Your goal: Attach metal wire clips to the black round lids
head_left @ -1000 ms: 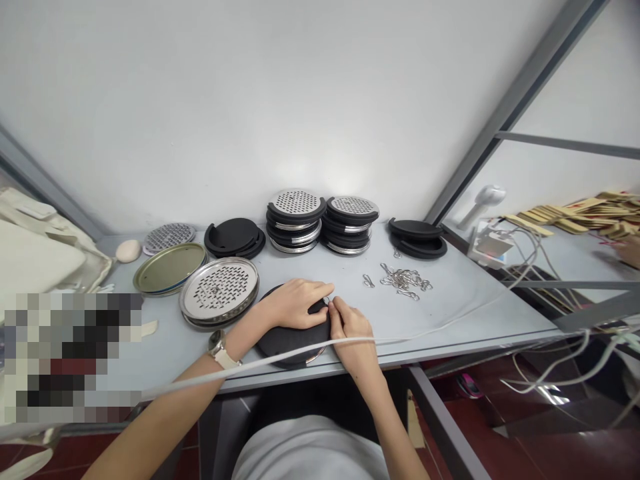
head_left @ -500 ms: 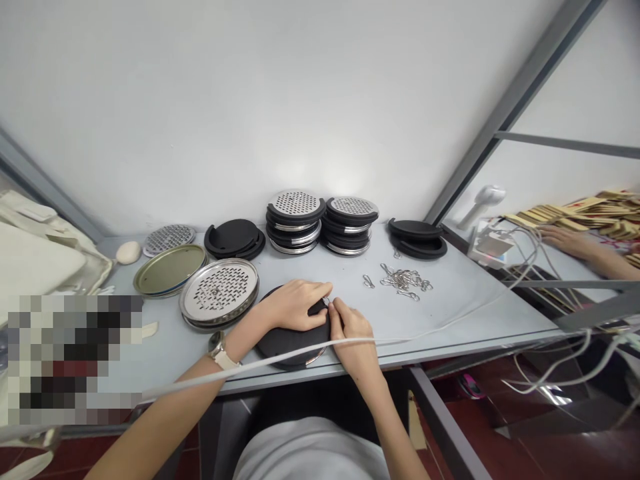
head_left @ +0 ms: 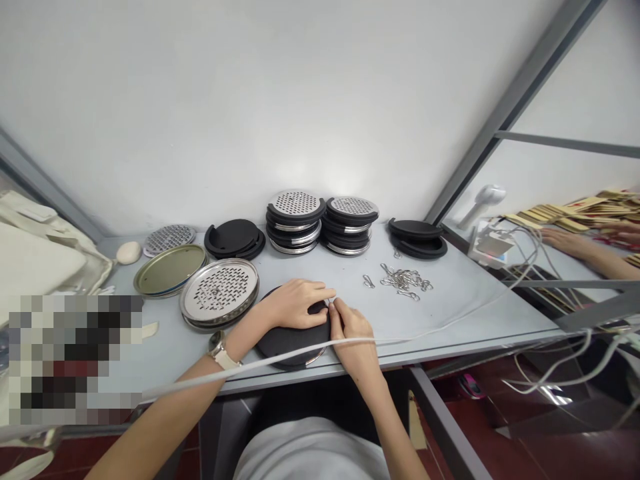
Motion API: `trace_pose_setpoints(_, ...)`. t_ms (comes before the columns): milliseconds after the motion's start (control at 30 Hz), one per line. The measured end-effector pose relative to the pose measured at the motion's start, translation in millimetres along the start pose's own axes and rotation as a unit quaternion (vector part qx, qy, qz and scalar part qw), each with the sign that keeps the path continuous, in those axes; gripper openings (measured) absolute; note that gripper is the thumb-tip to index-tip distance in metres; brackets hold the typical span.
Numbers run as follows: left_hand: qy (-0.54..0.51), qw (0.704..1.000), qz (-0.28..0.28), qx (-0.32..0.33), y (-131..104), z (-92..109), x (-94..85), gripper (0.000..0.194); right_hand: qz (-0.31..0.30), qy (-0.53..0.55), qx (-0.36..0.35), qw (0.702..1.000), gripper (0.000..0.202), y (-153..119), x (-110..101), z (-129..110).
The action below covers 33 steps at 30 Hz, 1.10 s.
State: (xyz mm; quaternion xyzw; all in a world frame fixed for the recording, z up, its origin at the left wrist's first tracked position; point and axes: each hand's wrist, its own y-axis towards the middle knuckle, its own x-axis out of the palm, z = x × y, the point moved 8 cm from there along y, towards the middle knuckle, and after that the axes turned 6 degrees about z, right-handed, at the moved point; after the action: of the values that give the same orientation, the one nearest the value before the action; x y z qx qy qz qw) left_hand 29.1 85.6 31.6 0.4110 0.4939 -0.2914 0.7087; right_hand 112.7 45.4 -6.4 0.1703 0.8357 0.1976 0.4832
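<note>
A round black disc (head_left: 290,341) with a shiny metal edge lies at the table's front. My left hand (head_left: 299,303), with a watch at its wrist, rests over the disc and grips its right side. At that edge, the thumb and fingertips of my right hand (head_left: 352,327) are pinched on a small metal clip (head_left: 328,302), mostly hidden by the fingers. To the right lies a pile of wire snap clips (head_left: 404,279). Left of the disc sit perforated metal grater plates (head_left: 220,290) and a gold-coloured round lid (head_left: 173,268).
Two stacks of black-rimmed grater discs, left (head_left: 296,223) and right (head_left: 351,227), stand by the wall. Black rings (head_left: 417,239) lie at the back right. A white cable (head_left: 400,339) hangs across the front. Another person's hand (head_left: 567,241) is beside wooden pieces (head_left: 565,217).
The fingers of my left hand have shifted slightly at the disc's edge, the index finger reaching a little further right. My right hand stays pinched in nearly the same place.
</note>
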Motion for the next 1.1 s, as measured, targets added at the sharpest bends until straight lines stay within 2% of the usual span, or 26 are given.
trace_pose_setpoints(367,0.004,1.000,-0.001,0.008,-0.4,0.2,-0.2,0.011,0.013,-0.003,-0.004,1.000,0.030,-0.5,-0.9,-0.4)
trace_pose_setpoints(633,-0.006,1.000,0.001,-0.012,0.5,0.0,-1.6,0.008,0.021,0.004,-0.019,1.000,0.029,-0.6,-1.8,-2.5)
trace_pose_setpoints(1100,-0.028,0.999,0.011,-0.018,-0.4,-0.5,-2.8,0.010,0.009,-0.001,-0.016,1.000,0.026,-1.1,0.6,-1.3)
